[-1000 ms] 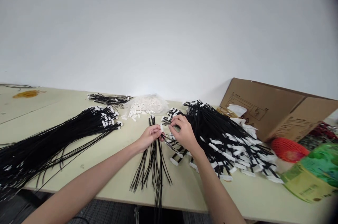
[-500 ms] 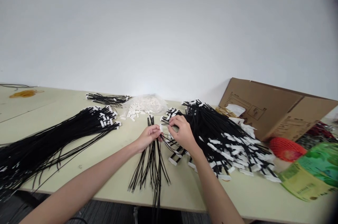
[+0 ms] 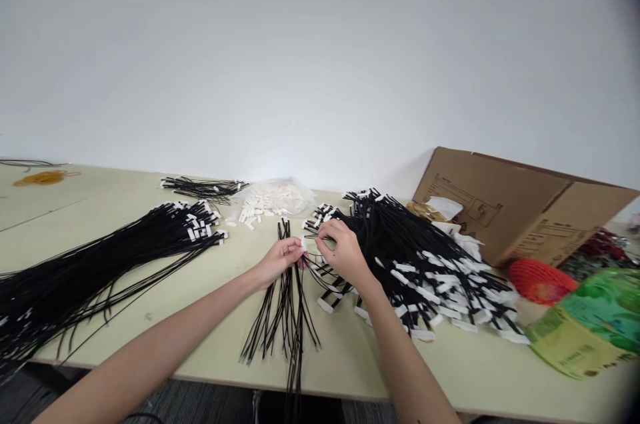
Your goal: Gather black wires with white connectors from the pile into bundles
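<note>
Between thumb and fingers, my left hand (image 3: 278, 262) pinches a small white connector (image 3: 303, 243) above the table. My right hand (image 3: 342, 247) is closed just to its right, its fingertips pinching a thin black wire (image 3: 311, 237) close to the connector. Other wires trail from the connector below my right hand. Beneath my left hand lies a loose bunch of black wires (image 3: 287, 317), some ends hanging over the table's front edge. Whether the pinched wire's tip is inside the connector is too small to tell.
Left lies a big bundle of black wires (image 3: 110, 251) with white connectors. A clear bag of white connectors (image 3: 275, 199) sits behind my hands. To the right are a wire pile (image 3: 400, 244), a cardboard box (image 3: 500, 204), red netting (image 3: 543, 281) and a green bottle (image 3: 590, 324).
The whole view has shifted very slightly. Both hands keep the same pinches around the connector and wire, with hardly any visible movement.
</note>
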Action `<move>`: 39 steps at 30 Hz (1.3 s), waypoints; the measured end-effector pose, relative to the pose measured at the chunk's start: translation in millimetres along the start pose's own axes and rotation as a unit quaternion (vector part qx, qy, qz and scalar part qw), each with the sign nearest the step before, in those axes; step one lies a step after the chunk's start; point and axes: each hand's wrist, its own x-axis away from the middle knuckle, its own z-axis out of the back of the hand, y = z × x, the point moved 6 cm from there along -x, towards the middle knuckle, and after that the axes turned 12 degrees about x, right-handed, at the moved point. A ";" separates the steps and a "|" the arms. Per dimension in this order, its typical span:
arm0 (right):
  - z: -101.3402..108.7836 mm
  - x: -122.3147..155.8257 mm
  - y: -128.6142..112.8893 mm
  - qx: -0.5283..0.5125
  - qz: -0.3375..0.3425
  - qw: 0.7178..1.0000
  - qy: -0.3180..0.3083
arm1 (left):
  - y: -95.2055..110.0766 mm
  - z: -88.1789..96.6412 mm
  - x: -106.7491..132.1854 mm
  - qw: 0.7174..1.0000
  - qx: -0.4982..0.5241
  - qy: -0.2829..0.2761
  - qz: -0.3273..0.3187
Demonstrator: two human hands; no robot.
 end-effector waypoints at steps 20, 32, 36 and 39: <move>-3.0 -1.4 1.8 0.002 -0.004 1.000 -0.025 | -3.0 0.3 -1.4 1.000 -0.004 -0.007 0.003; -4.4 -1.1 1.9 0.005 -0.013 0.999 -0.042 | -2.8 -0.5 -1.1 1.000 -0.006 0.000 0.010; -3.1 -1.4 0.1 0.001 -0.012 0.999 -0.041 | -4.1 1.0 -1.6 1.000 -0.012 -0.004 0.011; -3.0 -1.0 -0.2 0.004 -0.015 0.999 -0.041 | -4.5 1.7 -2.0 1.000 -0.019 -0.005 0.010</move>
